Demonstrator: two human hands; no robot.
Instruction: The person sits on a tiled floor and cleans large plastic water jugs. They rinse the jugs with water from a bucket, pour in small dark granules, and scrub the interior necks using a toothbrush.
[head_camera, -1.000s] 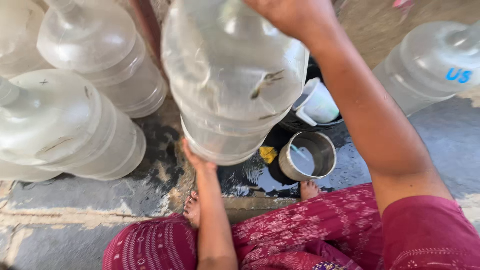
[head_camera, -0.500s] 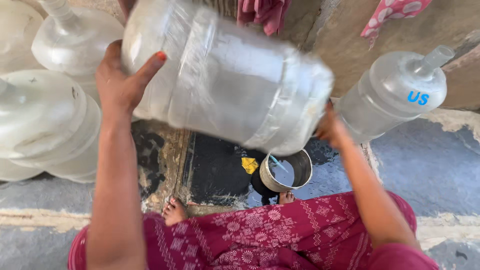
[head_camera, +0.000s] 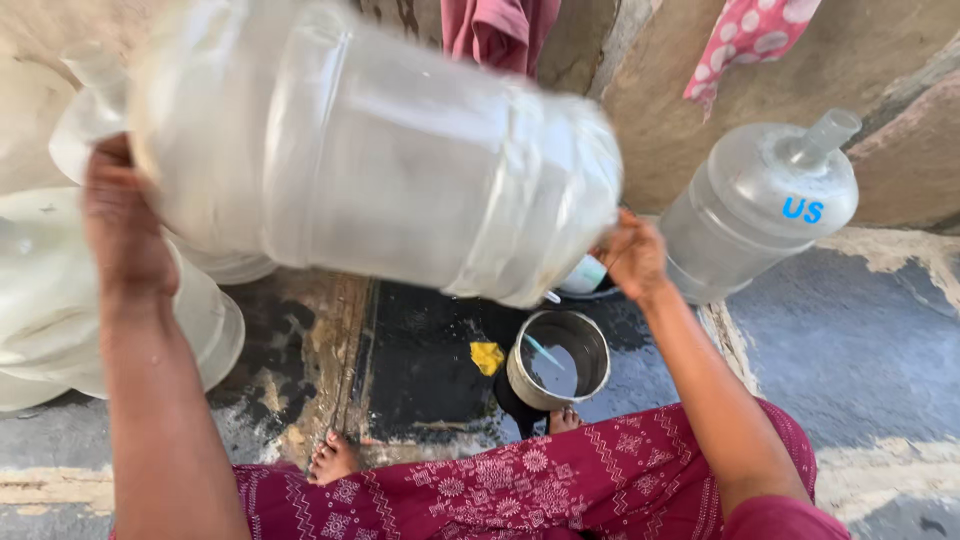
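We've got the big clear water jug (head_camera: 380, 160) held sideways up over the wet floor and the steel pot (head_camera: 558, 358), left hand (head_camera: 125, 225) wrapped around its neck end, right hand (head_camera: 632, 255) cupping the base, and it looks bulky, stiff and probably slippery when wet, so opposite ends seem safest.

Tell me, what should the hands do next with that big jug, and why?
Probably lower it gently. The big clear jug lies sideways in mid-air, gripped by the left hand and right hand, above the metal pot on wet ground.
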